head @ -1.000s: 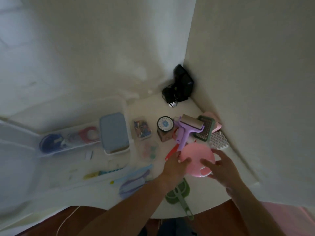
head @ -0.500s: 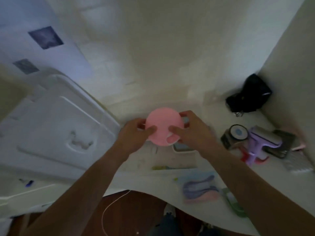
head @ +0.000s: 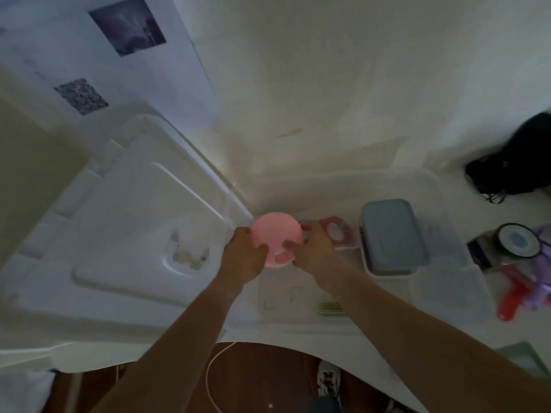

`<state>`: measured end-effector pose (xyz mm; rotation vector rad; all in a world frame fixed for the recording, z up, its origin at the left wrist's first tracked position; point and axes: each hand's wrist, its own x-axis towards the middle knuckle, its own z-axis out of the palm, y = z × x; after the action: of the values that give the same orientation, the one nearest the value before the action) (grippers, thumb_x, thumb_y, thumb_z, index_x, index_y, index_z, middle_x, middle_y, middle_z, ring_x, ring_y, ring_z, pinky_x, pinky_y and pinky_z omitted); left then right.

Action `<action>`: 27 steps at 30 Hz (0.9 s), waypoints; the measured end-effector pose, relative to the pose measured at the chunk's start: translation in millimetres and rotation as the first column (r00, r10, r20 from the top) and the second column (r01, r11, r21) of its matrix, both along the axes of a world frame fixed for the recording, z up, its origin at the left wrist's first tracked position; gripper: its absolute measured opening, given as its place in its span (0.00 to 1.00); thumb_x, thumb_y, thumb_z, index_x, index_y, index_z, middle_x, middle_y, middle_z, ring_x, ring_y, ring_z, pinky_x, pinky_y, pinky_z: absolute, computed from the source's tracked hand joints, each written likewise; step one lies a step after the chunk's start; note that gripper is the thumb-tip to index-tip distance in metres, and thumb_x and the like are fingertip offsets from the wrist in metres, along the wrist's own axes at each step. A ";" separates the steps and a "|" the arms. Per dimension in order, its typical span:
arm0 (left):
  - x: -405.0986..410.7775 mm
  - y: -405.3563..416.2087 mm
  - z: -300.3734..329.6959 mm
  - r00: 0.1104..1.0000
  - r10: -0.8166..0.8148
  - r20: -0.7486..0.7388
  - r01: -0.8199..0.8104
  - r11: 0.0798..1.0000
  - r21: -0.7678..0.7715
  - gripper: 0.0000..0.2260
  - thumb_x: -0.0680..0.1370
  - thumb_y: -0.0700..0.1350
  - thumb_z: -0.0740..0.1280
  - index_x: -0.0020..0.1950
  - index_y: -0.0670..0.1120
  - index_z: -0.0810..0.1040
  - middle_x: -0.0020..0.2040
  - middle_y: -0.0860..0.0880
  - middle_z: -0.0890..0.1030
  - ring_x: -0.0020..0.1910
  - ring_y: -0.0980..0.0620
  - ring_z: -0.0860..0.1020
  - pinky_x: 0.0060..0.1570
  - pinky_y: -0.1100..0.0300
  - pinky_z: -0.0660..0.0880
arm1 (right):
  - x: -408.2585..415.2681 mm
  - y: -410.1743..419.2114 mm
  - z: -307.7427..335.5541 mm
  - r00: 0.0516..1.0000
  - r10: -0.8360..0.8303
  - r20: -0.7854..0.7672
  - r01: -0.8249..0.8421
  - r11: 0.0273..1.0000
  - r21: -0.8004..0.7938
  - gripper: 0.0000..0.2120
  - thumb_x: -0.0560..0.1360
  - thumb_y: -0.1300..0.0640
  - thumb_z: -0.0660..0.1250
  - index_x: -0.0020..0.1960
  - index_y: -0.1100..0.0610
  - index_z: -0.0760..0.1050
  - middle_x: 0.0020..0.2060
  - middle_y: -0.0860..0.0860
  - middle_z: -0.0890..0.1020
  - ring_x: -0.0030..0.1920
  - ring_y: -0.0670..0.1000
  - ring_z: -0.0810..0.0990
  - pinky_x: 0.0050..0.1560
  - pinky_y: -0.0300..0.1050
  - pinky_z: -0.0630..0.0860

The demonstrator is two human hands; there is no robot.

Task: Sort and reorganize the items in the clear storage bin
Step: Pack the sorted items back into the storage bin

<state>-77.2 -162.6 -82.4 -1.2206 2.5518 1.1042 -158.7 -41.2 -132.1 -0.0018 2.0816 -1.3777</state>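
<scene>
You hold the pink disc [head: 275,236] between both hands: left hand [head: 243,257] grips its left edge, thumb curled over the face; right hand [head: 313,253] pinches the right edge, thumb on the lower face. The disc sits over the bin's [head: 429,186] far left corner, not yet set down as far as the view shows; whether its underside touches anything is hidden.

Already in the bin: a blue-lidded box [head: 392,236] just right of your right hand, and a pink ring-shaped item [head: 335,231] between that hand and the box. A small green item [head: 332,308] lies on the bin floor, nearer you than your right wrist.

Left of your left hand, the white bin lid [head: 125,234] rests off the bin.

Still outside, well right of your right hand: a round dial scale [head: 514,241], a purple tool [head: 544,234], a red tool [head: 511,299].

Judgement: early to middle. A few pieces placed, this one in hand, several waiting, lid to go on last.
</scene>
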 end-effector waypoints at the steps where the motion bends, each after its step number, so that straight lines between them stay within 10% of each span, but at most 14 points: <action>1: -3.7 -2.8 -1.1 1.000 -0.024 0.004 0.024 1.000 -0.019 0.27 0.77 0.45 0.69 0.74 0.42 0.65 0.69 0.40 0.74 0.65 0.40 0.74 0.64 0.52 0.71 | -2.9 -6.1 -3.5 1.000 -0.020 -0.005 0.020 1.000 -0.007 0.32 0.61 0.48 0.73 0.61 0.56 0.68 0.53 0.60 0.78 0.53 0.64 0.80 0.53 0.64 0.79; 8: 3.1 3.7 -29.8 0.941 -0.338 -0.001 0.310 0.866 -0.393 0.46 0.73 0.51 0.76 0.80 0.37 0.52 0.80 0.37 0.53 0.70 0.33 0.69 0.61 0.45 0.75 | -13.1 -26.1 17.2 0.992 -0.117 -0.049 0.120 0.991 0.054 0.24 0.72 0.55 0.71 0.65 0.59 0.70 0.57 0.58 0.80 0.57 0.59 0.79 0.56 0.49 0.75; 19: 0.3 8.1 -27.8 0.866 -0.308 0.394 0.500 0.583 -0.641 0.39 0.69 0.41 0.74 0.75 0.30 0.63 0.65 0.31 0.73 0.58 0.35 0.75 0.51 0.49 0.79 | -13.7 -5.4 20.8 0.999 -0.006 -0.052 0.008 1.000 0.030 0.31 0.73 0.51 0.73 0.71 0.58 0.65 0.57 0.54 0.77 0.61 0.56 0.77 0.61 0.49 0.74; 27: -32.8 115.9 23.3 0.780 -0.621 0.080 0.469 0.495 -0.732 0.30 0.75 0.52 0.68 0.76 0.47 0.68 0.73 0.37 0.70 0.68 0.35 0.71 0.63 0.43 0.70 | 0.4 132.7 76.0 0.938 -0.112 -0.327 0.103 0.994 -0.044 0.12 0.72 0.55 0.74 0.50 0.43 0.75 0.45 0.43 0.81 0.47 0.45 0.81 0.50 0.38 0.79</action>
<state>-110.0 -46.8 -59.1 -0.2107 3.2913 0.0233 -158.3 91.5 -56.1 -0.1405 2.3668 -1.5581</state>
